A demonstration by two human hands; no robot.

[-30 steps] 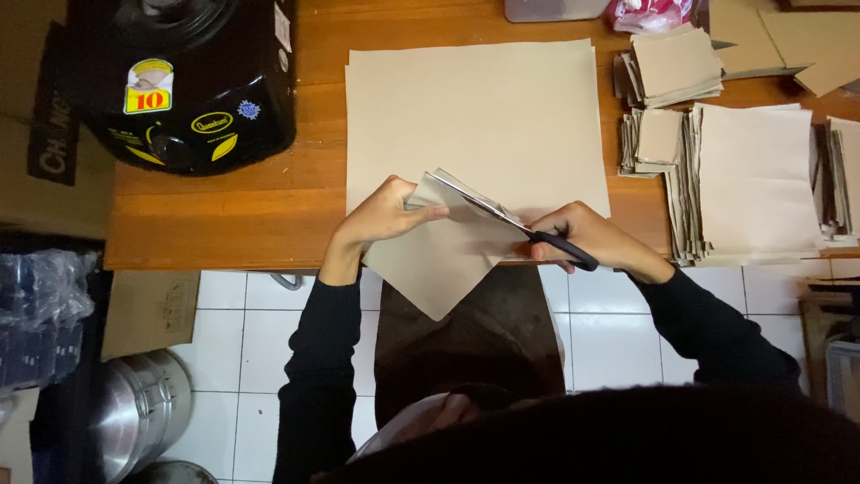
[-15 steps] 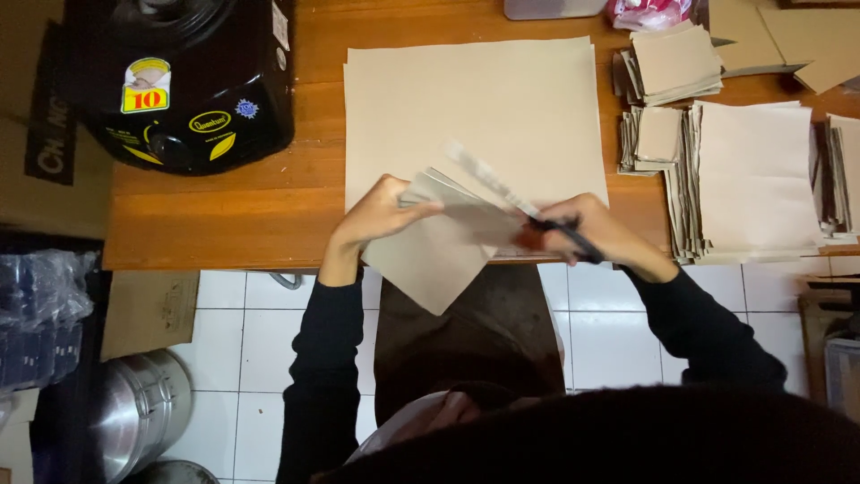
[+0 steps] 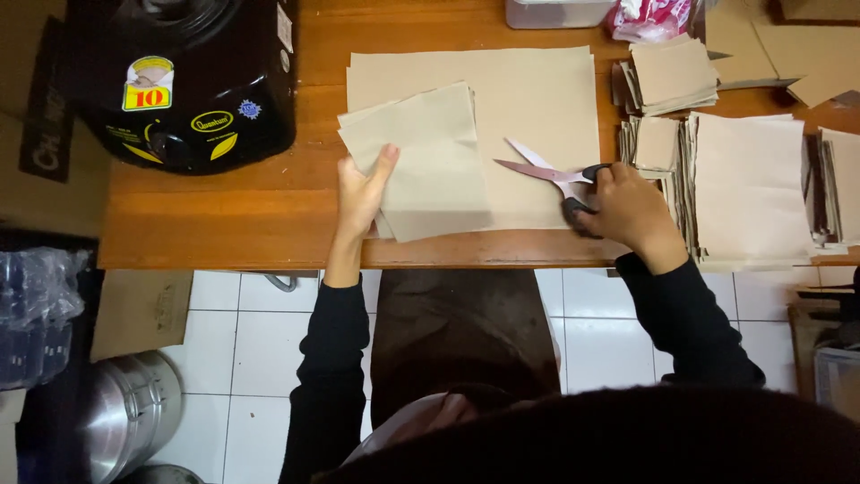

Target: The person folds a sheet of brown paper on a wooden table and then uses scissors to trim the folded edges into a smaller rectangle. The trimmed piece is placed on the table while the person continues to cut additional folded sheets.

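Holding scissors [image 3: 557,177] open, right hand [image 3: 627,211]; left hand [image 3: 360,193] pressing paper squares [image 3: 421,157].

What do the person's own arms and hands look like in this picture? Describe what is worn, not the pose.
Both arms are covered by long black sleeves, close-fitting and plain, ending at the wrists. The left hand and the right hand are bare: no gloves, and no rings, watch or bracelet can be made out. The left sleeve and right sleeve show no markings or patterns.

Flat tan sheet [image 3: 430,161], open scissors [image 3: 546,170]
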